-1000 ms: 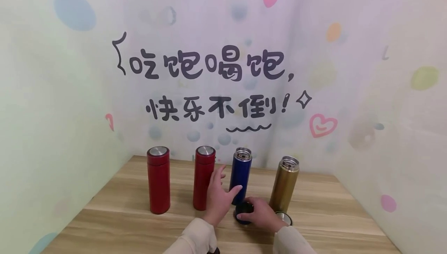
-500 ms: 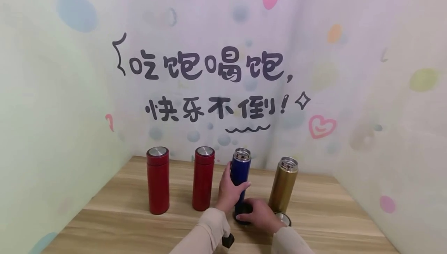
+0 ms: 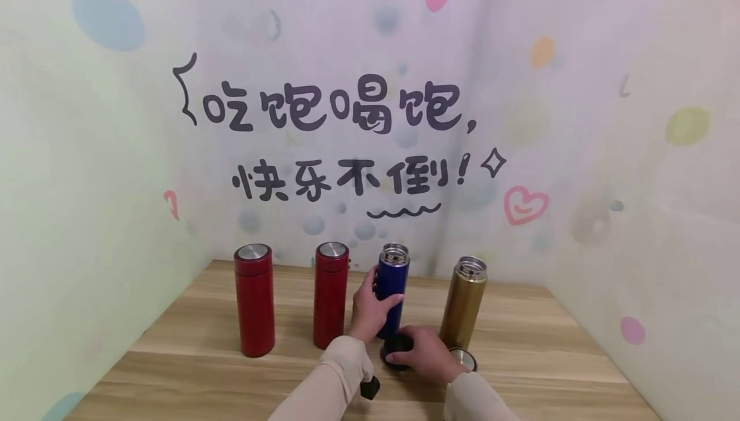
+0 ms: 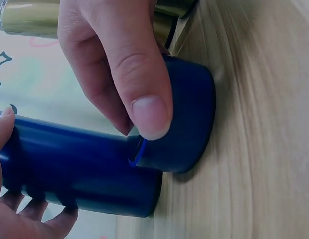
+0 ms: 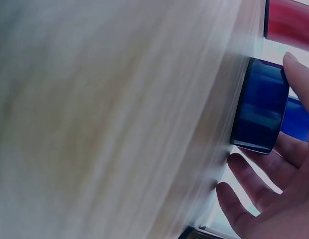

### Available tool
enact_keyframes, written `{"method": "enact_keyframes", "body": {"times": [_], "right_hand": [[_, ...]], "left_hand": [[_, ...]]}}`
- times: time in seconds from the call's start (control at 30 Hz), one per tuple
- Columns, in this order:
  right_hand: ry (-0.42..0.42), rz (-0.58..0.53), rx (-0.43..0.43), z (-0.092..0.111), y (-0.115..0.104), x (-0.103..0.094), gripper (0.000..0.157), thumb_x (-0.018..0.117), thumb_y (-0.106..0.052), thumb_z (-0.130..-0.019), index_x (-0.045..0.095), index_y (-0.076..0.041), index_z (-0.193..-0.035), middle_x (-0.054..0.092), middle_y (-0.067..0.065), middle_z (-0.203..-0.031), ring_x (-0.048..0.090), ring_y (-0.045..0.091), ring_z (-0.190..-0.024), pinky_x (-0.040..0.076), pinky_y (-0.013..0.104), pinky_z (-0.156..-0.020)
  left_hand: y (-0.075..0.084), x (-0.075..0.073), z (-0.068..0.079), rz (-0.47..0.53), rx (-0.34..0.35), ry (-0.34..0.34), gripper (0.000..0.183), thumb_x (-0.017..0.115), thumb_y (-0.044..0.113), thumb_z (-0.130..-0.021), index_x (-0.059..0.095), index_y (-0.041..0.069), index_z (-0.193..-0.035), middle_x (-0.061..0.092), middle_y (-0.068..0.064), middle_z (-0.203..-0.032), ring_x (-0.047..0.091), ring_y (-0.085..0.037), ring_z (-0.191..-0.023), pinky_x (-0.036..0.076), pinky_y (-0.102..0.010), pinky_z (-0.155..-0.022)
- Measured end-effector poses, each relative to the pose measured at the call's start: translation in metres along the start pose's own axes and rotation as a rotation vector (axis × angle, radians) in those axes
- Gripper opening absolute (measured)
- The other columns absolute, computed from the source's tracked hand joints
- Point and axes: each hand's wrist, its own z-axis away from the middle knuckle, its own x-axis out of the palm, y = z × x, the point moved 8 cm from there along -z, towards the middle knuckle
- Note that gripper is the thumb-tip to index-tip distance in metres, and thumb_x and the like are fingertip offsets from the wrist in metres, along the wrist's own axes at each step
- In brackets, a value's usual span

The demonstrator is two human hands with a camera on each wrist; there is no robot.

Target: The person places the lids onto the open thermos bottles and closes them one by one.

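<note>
A blue thermos bottle stands upright and uncapped on the wooden table, its steel mouth showing in the head view. My left hand holds its body, with the thumb on one side and the fingers curled round the other in the left wrist view. Right in front of the bottle's base, the blue lid rests on the table with its dark inside facing up. My right hand pinches this lid between thumb and fingers.
Two red thermoses with lids on stand to the left. An uncapped gold thermos stands on the right, and a steel-topped lid lies before it, close beside my right hand. A printed wall closes off the back.
My left hand has moved right, away from beside the nearer red thermos, and taken hold of the blue thermos bottle. The right hand stays at the lid. The head view shifts slightly.
</note>
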Motion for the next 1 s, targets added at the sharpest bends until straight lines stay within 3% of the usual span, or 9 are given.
{"method": "enact_keyframes", "body": {"times": [0.27,0.6,0.87,1.0], "right_hand": [[0.001,0.004,-0.048,-0.0004,-0.0066,0.0036,0.049,0.079,-0.041,-0.08,0.068,-0.006,-0.112,0.069,0.001,-0.1,0.061,0.018,-0.091,0.05,0.045,-0.083],[0.008,0.031,-0.035,0.0012,-0.0045,-0.0006,0.052,0.079,-0.04,-0.08,0.067,-0.003,-0.114,0.069,0.006,-0.104,0.061,0.021,-0.094,0.049,0.049,-0.086],[-0.027,0.147,-0.085,0.001,-0.0046,0.0,0.062,0.084,-0.04,-0.072,0.064,-0.003,-0.118,0.068,0.005,-0.107,0.061,0.02,-0.094,0.05,0.047,-0.087],[-0.082,0.092,-0.05,0.0024,0.0,-0.003,0.066,0.083,-0.035,-0.074,0.061,0.001,-0.124,0.066,0.011,-0.113,0.061,0.024,-0.1,0.048,0.051,-0.091]], "left_hand": [[-0.0038,-0.0084,0.0033,-0.029,-0.005,0.016,0.078,0.081,0.029,-0.081,0.041,0.014,-0.147,0.051,-0.015,-0.14,0.053,-0.036,-0.122,0.042,-0.06,-0.097],[0.0026,-0.0073,0.0065,-0.032,-0.019,0.002,0.08,0.08,0.032,-0.082,0.039,0.016,-0.149,0.05,-0.013,-0.142,0.052,-0.035,-0.124,0.042,-0.06,-0.097],[0.0007,-0.0092,0.0063,-0.032,-0.014,-0.015,0.084,0.079,0.034,-0.081,0.036,0.016,-0.151,0.049,-0.013,-0.144,0.051,-0.036,-0.125,0.041,-0.06,-0.098],[-0.0001,-0.0082,0.006,-0.037,-0.005,-0.02,0.083,0.079,0.035,-0.081,0.038,0.014,-0.15,0.051,-0.013,-0.141,0.053,-0.035,-0.124,0.042,-0.059,-0.098]]}}
